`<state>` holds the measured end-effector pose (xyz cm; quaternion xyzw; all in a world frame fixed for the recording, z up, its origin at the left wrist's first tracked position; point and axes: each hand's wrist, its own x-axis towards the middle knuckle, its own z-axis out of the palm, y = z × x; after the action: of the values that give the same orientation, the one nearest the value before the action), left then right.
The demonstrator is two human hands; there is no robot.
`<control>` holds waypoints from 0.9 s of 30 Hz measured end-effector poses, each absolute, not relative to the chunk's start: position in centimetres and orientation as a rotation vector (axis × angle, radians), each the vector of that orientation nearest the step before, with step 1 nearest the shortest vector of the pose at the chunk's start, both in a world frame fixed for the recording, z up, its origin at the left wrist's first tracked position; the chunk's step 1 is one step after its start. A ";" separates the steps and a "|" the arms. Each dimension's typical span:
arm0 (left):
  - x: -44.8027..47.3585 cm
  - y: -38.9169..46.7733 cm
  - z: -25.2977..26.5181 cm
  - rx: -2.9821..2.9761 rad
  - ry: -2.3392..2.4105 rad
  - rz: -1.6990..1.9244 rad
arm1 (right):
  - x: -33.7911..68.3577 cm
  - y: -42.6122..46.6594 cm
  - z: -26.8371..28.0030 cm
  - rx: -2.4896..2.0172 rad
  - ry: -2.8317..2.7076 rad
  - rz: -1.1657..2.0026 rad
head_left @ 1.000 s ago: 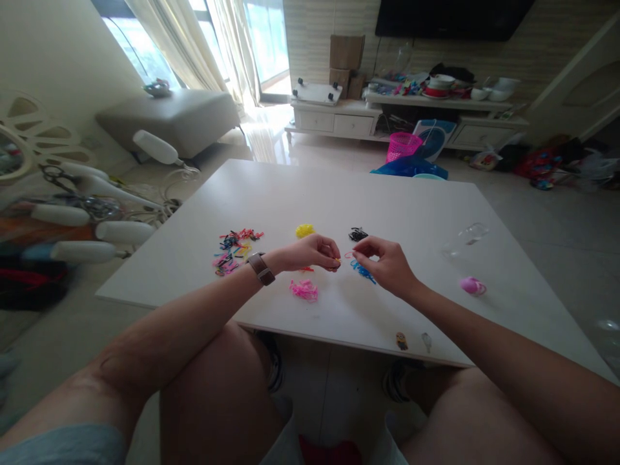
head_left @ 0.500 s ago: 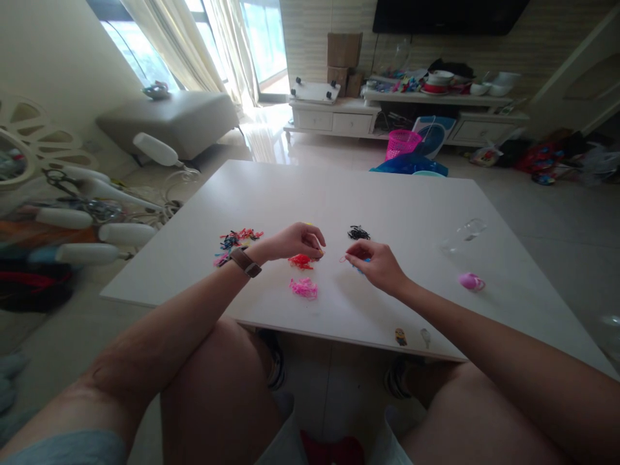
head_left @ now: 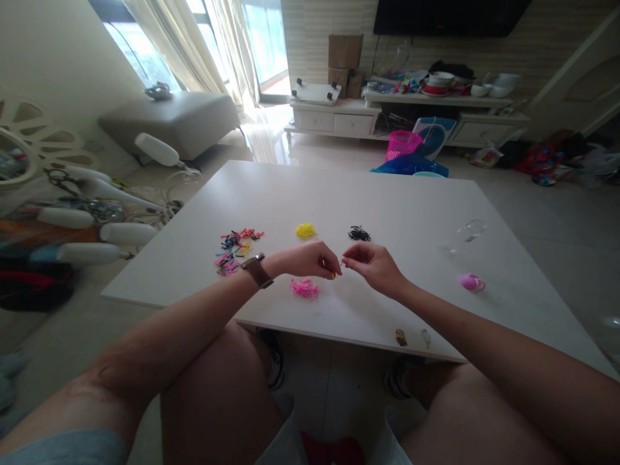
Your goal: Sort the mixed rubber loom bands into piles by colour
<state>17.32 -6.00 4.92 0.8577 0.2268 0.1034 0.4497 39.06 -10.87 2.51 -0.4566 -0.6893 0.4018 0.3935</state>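
My left hand (head_left: 317, 259), with a watch on its wrist, is closed in a pinch over the table (head_left: 271, 194). A small piece with yellow on it shows at its fingertips; the rest is hidden. My right hand (head_left: 375, 263) pinches a thin red rubber band (head_left: 341, 263), which reaches to the left fingertips. Around the hands lie piles of small rubber bands: a yellow pile (head_left: 305, 231), a black pile (head_left: 359, 233) and a pink pile (head_left: 304, 289). A mixed-colour pile (head_left: 235, 248) lies by my left wrist.
On the table's right lie a clear bottle-like container (head_left: 471, 230) and a pink egg-shaped object (head_left: 471, 282). A minion figure (head_left: 400, 337) and a small pale piece (head_left: 425, 338) sit by the near edge. A lamp with white shades (head_left: 111, 233) stands left of the table.
My left hand has moved right and nearer to me, and its fingertips now meet the band in my right hand. It uncovers the yellow pile and covers the red one.
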 end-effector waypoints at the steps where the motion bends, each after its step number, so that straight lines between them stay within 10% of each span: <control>1: 17.4 -6.0 5.0 2.125 0.562 0.255 | 39.0 -10.9 2.6 -1.162 -1.752 1.015; 27: 13.3 -3.1 2.9 1.677 0.827 0.163 | 39.4 -10.9 3.4 -1.233 -1.876 0.923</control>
<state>13.32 -3.11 2.95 0.7206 0.3556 0.0700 0.5911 39.41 -10.94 3.37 -0.4759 -0.7240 0.3561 0.3499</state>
